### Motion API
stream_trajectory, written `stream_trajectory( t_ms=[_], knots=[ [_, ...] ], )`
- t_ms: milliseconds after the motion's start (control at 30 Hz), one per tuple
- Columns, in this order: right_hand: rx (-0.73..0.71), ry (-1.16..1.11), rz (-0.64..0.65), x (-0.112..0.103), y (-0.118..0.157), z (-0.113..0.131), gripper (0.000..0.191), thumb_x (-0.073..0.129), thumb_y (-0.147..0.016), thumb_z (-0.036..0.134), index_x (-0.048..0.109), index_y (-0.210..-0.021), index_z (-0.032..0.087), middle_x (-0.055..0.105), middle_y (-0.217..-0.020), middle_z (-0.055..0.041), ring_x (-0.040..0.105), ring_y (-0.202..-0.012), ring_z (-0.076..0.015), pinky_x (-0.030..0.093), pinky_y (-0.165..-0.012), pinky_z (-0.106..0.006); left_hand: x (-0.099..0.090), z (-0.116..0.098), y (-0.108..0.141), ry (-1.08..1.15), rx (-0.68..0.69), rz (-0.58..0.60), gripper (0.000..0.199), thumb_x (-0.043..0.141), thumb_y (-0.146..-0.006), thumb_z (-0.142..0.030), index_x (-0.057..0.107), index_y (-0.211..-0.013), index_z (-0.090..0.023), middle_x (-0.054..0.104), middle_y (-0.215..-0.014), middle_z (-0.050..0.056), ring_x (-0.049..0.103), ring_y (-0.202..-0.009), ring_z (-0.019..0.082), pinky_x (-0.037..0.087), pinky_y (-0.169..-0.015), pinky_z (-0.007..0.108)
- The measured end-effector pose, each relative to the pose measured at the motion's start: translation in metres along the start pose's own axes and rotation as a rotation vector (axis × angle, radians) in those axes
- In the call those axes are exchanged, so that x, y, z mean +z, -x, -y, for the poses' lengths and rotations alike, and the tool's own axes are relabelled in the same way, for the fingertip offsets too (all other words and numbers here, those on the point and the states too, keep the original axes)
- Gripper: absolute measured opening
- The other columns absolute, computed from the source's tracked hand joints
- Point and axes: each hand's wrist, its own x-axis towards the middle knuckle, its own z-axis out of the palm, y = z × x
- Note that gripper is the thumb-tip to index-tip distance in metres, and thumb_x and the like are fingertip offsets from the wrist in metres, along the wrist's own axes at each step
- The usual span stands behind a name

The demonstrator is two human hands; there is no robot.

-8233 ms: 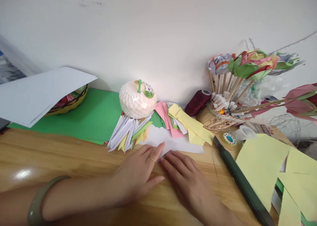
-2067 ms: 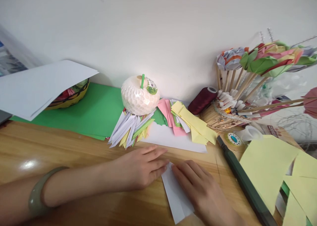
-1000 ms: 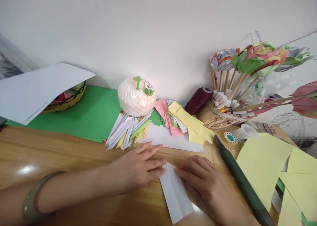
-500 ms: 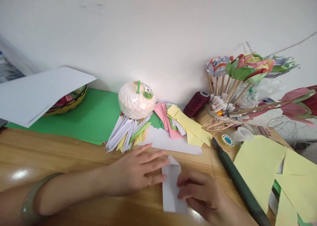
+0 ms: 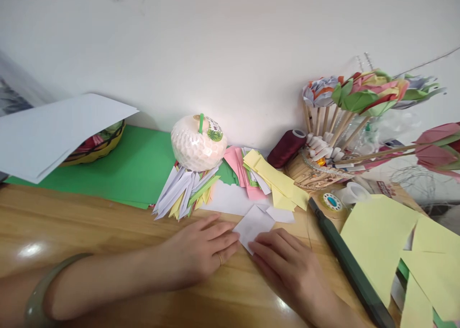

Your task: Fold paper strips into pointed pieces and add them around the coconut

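A small piece of folded white paper (image 5: 253,227) lies slanted on the wooden table in front of me, its far tip overlapping a larger white sheet. My left hand (image 5: 206,249), a ring on one finger, rests with outstretched fingers, its fingertips at the paper's left corner. At the lower right edge, my right hand (image 5: 287,265) has its bent fingers closed on the paper; its thumb is hidden. Just beyond are a bundle of folded paper strips (image 5: 185,191) and a stack of yellow paper strips (image 5: 275,174).
A netted white round fruit (image 5: 199,146) stands by the wall. At right are a dark green rod-like tool (image 5: 350,261), yellow sheets (image 5: 377,232), a maroon thread spool (image 5: 286,149) and a basket (image 5: 309,172) of paper flowers. White sheets (image 5: 64,131) overhang a basket at left.
The white paper has turned from upright to slanted, looks shorter and sits farther from me. My right hand has shifted its grip to the lower edge; my left hand stays beside the paper.
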Motion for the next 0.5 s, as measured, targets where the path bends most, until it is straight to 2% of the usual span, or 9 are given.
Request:
stream_trajectory(
  t_ms=[200, 367, 500],
  knots=[
    [0.099, -0.120, -0.001, 0.006, 0.001, -0.002, 0.010, 0.053, -0.089, 0.014, 0.063, -0.088, 0.017, 0.062, -0.081, -0.0043, 0.055, -0.073, -0.0158, 0.047, -0.062, -0.028, 0.001, -0.004, -0.002, 0.016, -0.032, 0.047, 0.029, 0.039, -0.096, -0.014, 0.055, -0.120, -0.010, 0.061, -0.118, 0.007, 0.050, -0.109, 0.024, 0.034, -0.101, 0.043],
    [0.110, -0.096, -0.019, 0.004, -0.005, -0.001, 0.014, 0.050, -0.091, 0.015, 0.063, -0.087, 0.018, 0.062, -0.080, -0.0047, 0.055, -0.073, -0.0164, 0.047, -0.063, -0.029, 0.005, -0.008, -0.003, -0.004, -0.039, 0.062, 0.028, 0.046, -0.093, -0.016, 0.055, -0.119, -0.009, 0.060, -0.115, 0.010, 0.049, -0.110, 0.025, 0.035, -0.100, 0.044],
    [0.162, -0.074, -0.009, 0.005, -0.010, -0.001, 0.020, 0.045, -0.094, 0.020, 0.060, -0.081, 0.019, 0.061, -0.080, -0.0051, 0.055, -0.075, -0.0170, 0.048, -0.064, -0.029, 0.005, -0.010, -0.004, -0.008, -0.043, 0.057, 0.027, 0.042, -0.094, -0.017, 0.056, -0.117, -0.010, 0.060, -0.113, 0.010, 0.050, -0.109, 0.025, 0.035, -0.100, 0.043]
  ],
)
